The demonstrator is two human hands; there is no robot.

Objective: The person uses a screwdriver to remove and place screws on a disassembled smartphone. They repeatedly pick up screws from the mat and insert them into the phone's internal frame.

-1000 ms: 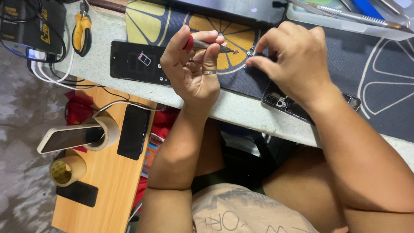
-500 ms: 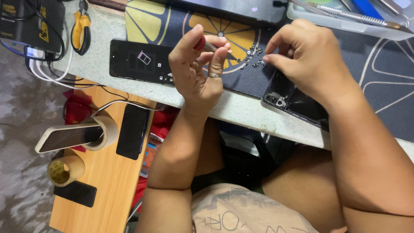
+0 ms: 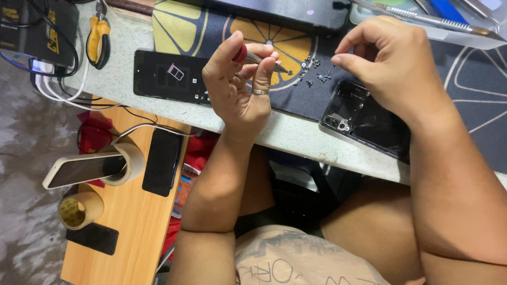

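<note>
My left hand (image 3: 240,87) grips a small screwdriver (image 3: 264,59) with a red cap, its tip pointing right toward a scatter of tiny screws (image 3: 314,71) on the dark patterned mat (image 3: 200,31). Hovering just right of those screws, my right hand (image 3: 391,60) has thumb and forefinger pinched together; whether a screw is between them I cannot tell. Below that hand lies an opened black phone (image 3: 364,124) with its camera module showing. A separate black phone panel (image 3: 166,79) rests left of my left hand.
Yellow-handled pliers (image 3: 99,37) and a black box with cables (image 3: 37,31) sit at the far left. Metal tools lie in a tray (image 3: 438,18) at the back right. A low wooden stand (image 3: 127,211) carries tape rolls (image 3: 79,208) and several phones.
My right hand lifted off the opened phone and moved up to the screws. My left hand with the screwdriver stayed nearly in place.
</note>
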